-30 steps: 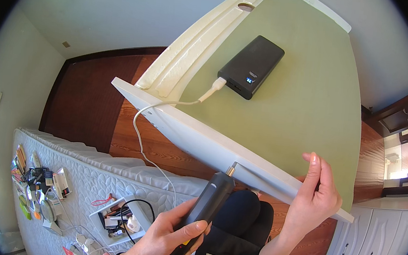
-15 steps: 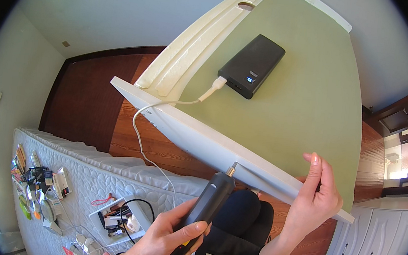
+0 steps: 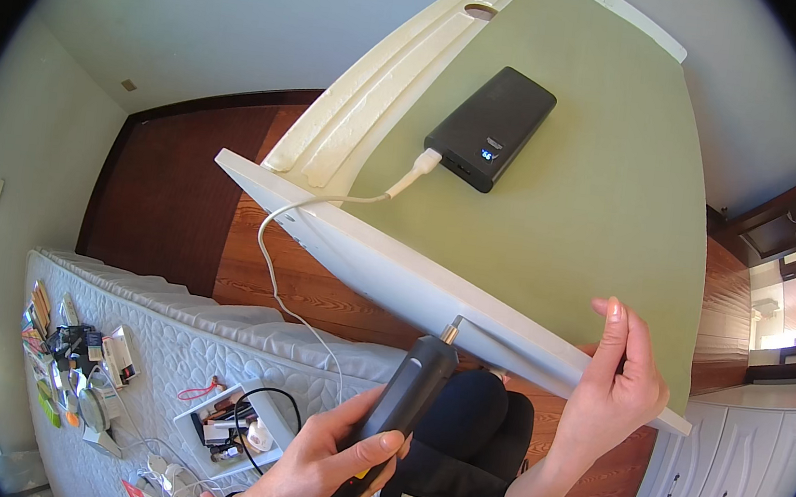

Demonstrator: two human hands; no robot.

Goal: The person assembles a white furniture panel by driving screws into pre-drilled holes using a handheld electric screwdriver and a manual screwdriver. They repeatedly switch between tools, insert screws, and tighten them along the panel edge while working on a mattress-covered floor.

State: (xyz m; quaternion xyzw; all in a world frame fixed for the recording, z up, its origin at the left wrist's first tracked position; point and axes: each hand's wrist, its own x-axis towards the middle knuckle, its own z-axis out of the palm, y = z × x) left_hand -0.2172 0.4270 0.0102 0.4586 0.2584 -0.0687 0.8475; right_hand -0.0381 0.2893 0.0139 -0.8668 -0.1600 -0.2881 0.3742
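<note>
My left hand [image 3: 338, 451] is wrapped round a black electric screwdriver [image 3: 405, 390]. Its metal bit points up and meets the underside of a white front panel [image 3: 387, 257], beside a thin metal rod [image 3: 505, 335]; the exact contact point is too small to make out. This panel runs along the near side of a green-topped desk [image 3: 600, 173]. At the panel's right part, my right hand [image 3: 618, 393] hooks over the edge, some fingers raised and one fingertip low behind the edge. On the green surface lies a black power bank [image 3: 493, 128] with a lit display.
A white cable [image 3: 271, 259] runs from the power bank over the panel's edge. To the left, a quilted mattress [image 3: 157, 330] carries a tray of small items [image 3: 238, 435] and a pile of tools and packets [image 3: 81, 361]. White cabinets [image 3: 714, 476] stand at right.
</note>
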